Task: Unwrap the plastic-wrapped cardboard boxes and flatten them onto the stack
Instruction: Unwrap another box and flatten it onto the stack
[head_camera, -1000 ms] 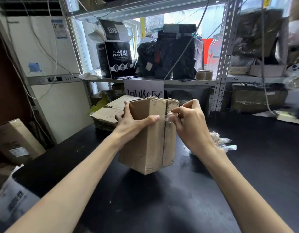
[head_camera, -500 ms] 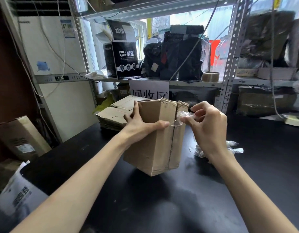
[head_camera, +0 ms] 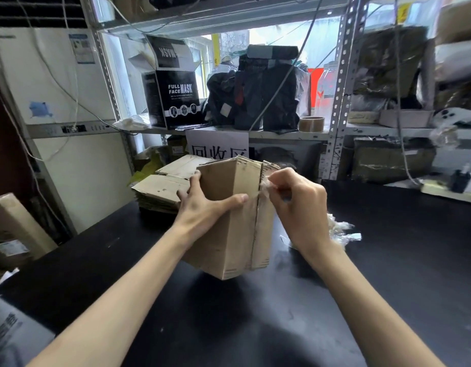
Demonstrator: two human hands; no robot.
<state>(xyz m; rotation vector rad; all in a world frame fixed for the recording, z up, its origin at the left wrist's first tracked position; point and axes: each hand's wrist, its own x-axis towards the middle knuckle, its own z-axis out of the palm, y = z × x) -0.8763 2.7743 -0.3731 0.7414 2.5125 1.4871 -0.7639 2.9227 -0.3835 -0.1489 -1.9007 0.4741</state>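
The left hand has its grip closed on the upper part of an open-topped cardboard box. The thumb lies across the near face and the fingers curl round the far left side. The box is tilted, with one lower corner pointing down toward the black bench; it cannot be told whether that corner touches the surface. A vertical seam runs down the near face just to the right of the left thumb tip. The right hand is level with the left grip and just to its right. Its fingers are curled and pinch a shred of clear plastic wrap at the box's top edge beside that seam. The shred meets the cardboard at the seam line. Crumpled plastic lies on the bench just beyond and to the right of the right wrist, apart from the box. A stack of flattened cardboard sits on the bench immediately left of and behind the left grip, with the fingers close to its edge. Behind both grips a white sign hangs from a metal shelf. On that shelf, well beyond the hands, stand a black "FULL FACE MASK" carton and a roll of tape.
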